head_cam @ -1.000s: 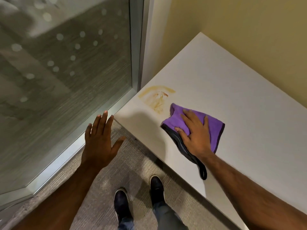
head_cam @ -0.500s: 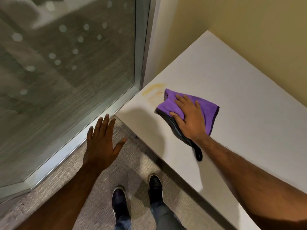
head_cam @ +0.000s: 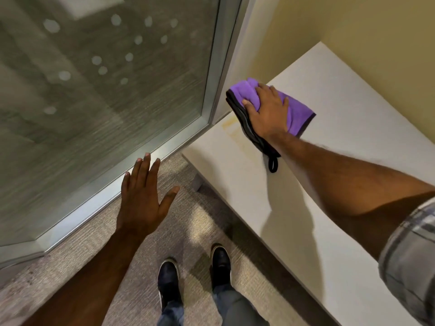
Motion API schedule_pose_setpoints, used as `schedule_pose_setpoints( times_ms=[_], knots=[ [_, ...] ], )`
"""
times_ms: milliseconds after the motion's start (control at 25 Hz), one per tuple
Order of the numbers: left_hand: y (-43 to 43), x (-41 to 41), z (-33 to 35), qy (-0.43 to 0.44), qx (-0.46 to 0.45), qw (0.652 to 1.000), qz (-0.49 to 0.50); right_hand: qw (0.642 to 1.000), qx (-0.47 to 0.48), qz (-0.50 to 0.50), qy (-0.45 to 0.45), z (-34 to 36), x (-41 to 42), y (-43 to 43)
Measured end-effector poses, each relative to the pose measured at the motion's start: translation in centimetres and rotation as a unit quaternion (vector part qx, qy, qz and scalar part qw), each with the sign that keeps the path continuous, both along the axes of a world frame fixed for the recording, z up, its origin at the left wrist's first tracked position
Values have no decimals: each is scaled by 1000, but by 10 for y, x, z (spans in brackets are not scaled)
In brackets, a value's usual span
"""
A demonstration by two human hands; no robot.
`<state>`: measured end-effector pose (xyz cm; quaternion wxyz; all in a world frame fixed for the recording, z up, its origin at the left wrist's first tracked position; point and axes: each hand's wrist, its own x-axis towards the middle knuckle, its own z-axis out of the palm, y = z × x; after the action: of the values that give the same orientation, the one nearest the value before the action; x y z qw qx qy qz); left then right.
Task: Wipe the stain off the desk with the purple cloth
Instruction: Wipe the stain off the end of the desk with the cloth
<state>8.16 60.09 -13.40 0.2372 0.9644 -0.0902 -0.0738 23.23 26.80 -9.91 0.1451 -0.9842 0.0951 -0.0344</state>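
Head view, cloth: the purple cloth (head_cam: 297, 111) lies bunched on the desk (head_cam: 353, 137) at its far left corner, next to the glass partition (head_cam: 106, 78); dark underside and a small hanging loop (head_cam: 273, 164) trail toward the near edge
Head view, right hand: the right hand (head_cam: 267, 115) lies palm-down on the cloth, fingers curled into the folds at the front, pressing it to the surface rather than pinching it
Head view, left hand: the left hand (head_cam: 143, 196) hangs over the carpet (head_cam: 70, 267) with fingers spread, holding nothing, well apart from the desk
Head view, stain: a faint yellowish stain (head_cam: 231, 128) shows just left of the cloth, near the desk's edge; how much lies under the cloth is hidden
Handling, judged: the cloth looks soft, light and limp, so it folds and rucks under push; a flat palm over the middle, fingertips hooked on the leading fold, should keep it from sliding out
Surface, judged: the desk top looks smooth and hard, so the cloth should glide easily; firm downward pressure matters more than grip
Risk, judged: the loose loop and trailing edge could drag off the near edge
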Motion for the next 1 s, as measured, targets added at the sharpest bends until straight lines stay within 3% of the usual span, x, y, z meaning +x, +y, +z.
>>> schedule_pose_setpoints(
  times_ms=[360, 520, 640, 760, 920, 1000],
  knots=[
    [-4, -12, -6, 9, 0, 1000, -10, 985, -29, 172, 18, 3, 4, 56],
    [-7, -12, -5, 5, 2, 1000, -11, 966, 53, 252, -37, 0, -42, 58],
    [-6, -12, -6, 8, 7, 1000, -18, 984, 71, 155, -59, 0, -54, 41],
    [4, -15, -6, 8, 10, 1000, -19, 997, 29, 63, -40, 5, -23, 32],
    [17, -21, -8, 11, 18, 1000, -4, 985, -132, 93, 56, 10, 29, 36],
    [20, -25, -10, 12, 22, 1000, -3, 973, -163, 121, 106, 13, 39, 40]
  ],
)
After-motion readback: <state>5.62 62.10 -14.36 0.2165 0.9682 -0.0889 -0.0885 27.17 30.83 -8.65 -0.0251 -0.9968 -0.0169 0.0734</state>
